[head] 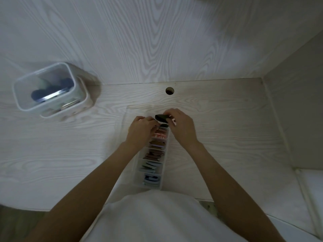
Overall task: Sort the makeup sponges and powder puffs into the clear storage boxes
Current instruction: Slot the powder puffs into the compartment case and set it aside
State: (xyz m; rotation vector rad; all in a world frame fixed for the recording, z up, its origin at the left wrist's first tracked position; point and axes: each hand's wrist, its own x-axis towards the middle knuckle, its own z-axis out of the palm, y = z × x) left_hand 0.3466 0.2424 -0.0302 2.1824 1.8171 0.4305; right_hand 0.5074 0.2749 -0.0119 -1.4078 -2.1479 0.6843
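A dark powder puff (161, 118), flat and oval, sits just above the centre of the frame, pinched at its right end by the fingers of the right hand (181, 127). The puff hangs over the far end of a long, narrow clear storage box (152, 158) that runs from the centre of the frame down toward the lower middle, where it meets the person's white shirt (150, 219).

The left hand (141, 131) rests at the left side of the box's far end, fingers curled in toward the compartments; whether it actually grips anything cannot be told, since its fingertips are blurred and turned away. A second dark puff edge (164, 125) shows just below the held one, at the top compartment.

The box is split into a row of compartments, each packed with puffs standing on edge: pink and red ones nearest the hands, then brown, darker brown, pale green and grey, and blue and white in the compartment lowest in the frame (colours are dim in this light).

In the upper left of the frame, well apart from the hands, stands a taller clear container (50, 89) with rounded corners, holding several dark blue rounded sponges (52, 88).

Everything rests on a pale wood-grain desk (227, 137), which has a round cable hole (169, 91) above the hands, near the back panel.
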